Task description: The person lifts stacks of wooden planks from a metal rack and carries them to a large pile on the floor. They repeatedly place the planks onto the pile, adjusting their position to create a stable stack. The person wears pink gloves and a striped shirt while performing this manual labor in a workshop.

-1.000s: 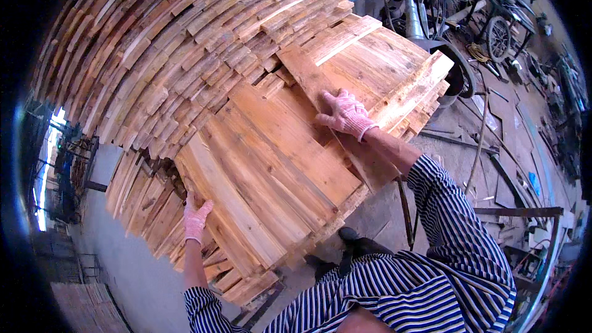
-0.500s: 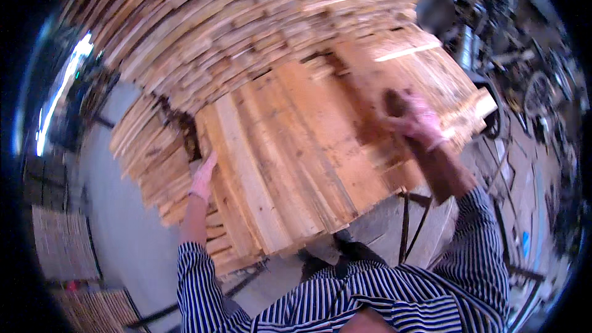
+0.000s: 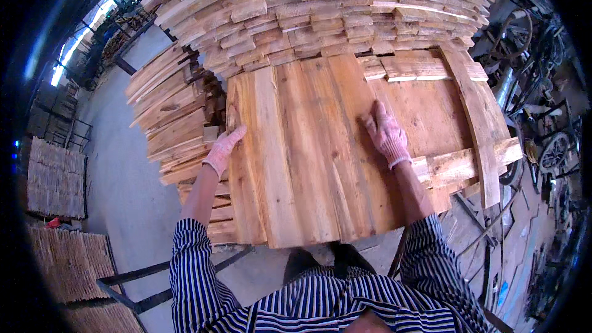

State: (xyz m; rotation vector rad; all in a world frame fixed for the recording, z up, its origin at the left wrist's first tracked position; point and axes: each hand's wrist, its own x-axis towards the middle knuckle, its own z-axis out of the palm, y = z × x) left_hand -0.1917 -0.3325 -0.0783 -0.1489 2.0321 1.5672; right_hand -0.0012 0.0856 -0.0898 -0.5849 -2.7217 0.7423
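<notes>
- Under both gloved hands lies a layer of wooden boards (image 3: 308, 154), set side by side on top of a stack and running away from the person.
- Left hand (image 3: 223, 148) grips the left edge of that layer, fingers curled over the outermost board.
- Right hand (image 3: 386, 132) lies flat on the boards near their right side, fingers spread and released, holding nothing.
- Behind the layer rises a tall pile of planks (image 3: 320, 12), ends facing the person; a lower stack (image 3: 176, 120) sticks out to the left.
- To the right, a flat panel (image 3: 431, 111) with a long cross batten (image 3: 478, 129) lies beside the boards.
- Grey concrete floor (image 3: 123, 179) shows on the left, with woven mats (image 3: 55, 179) at the rim.
- Dark machinery and wheels (image 3: 542, 98) crowd the right edge, too bent and shadowed to make out.
- What carries the stack is hidden beneath it.
</notes>
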